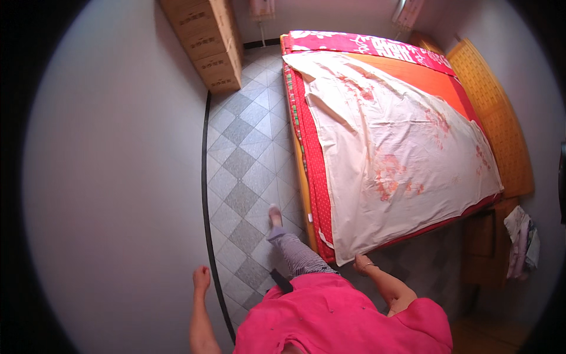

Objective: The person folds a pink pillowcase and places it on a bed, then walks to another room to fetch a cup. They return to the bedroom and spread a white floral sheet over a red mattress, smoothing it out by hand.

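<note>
A pale bed sheet (407,153) with red-orange flower prints lies askew and wrinkled over the bed. Its near corner hangs by the bed's near left corner. My right hand (362,264) is low beside that corner, its fingers curled against the sheet's near edge in this view. Whether it grips the cloth I cannot make out. My left hand (201,277) is held out to the left by the wall, loosely closed, with nothing visible in it. Red bedding (318,194) shows beneath the sheet along the left side, and an orange cover (413,74) shows beyond it.
A folded pink-and-white quilt (377,46) lies across the bed's far end. The wooden headboard (495,118) stands at right, with a nightstand (480,259) and hanging clothes (522,242) nearer. Stacked cardboard boxes (206,47) stand far left. A tiled aisle (242,162) runs between wall and bed.
</note>
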`<state>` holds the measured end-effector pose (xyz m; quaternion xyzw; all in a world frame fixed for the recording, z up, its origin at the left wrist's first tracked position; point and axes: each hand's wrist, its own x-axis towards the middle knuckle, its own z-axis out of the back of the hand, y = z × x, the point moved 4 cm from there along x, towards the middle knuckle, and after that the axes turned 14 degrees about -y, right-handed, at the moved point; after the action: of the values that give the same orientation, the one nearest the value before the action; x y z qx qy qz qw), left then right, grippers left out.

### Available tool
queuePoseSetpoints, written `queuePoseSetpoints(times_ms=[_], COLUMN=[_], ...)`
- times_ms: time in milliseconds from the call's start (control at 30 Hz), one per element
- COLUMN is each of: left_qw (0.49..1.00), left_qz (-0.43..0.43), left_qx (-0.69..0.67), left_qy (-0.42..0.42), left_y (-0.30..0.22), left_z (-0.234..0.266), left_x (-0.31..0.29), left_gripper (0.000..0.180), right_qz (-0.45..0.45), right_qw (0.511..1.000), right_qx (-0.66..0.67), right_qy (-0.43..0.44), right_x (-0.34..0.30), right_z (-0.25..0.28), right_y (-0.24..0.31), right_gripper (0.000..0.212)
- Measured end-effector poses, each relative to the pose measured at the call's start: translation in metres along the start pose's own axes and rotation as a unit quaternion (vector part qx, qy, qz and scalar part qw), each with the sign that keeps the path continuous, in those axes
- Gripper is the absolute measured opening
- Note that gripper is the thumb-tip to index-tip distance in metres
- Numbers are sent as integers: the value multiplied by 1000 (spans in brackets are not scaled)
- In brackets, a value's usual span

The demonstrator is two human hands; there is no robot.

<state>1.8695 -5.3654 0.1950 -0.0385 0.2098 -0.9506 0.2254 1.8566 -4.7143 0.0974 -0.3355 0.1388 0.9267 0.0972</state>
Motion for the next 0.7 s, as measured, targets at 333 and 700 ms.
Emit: queuePoseSetpoints(times_ms=[333,700], left_qw=[976,930], left_qz=[-99,-289], left_qx=[-170,-162], left_qy=[93,158], left_y=[-243,-500], left_z=[-100,-231], left_x=[454,750], left_gripper=[10,15], right_qz=[-50,-160], right_qw=[975,928], right_qx=[163,227], right_qy=[-142,-250], right_x=[229,408], right_z=[116,280], right_y=[171,266], right_gripper=[19,11])
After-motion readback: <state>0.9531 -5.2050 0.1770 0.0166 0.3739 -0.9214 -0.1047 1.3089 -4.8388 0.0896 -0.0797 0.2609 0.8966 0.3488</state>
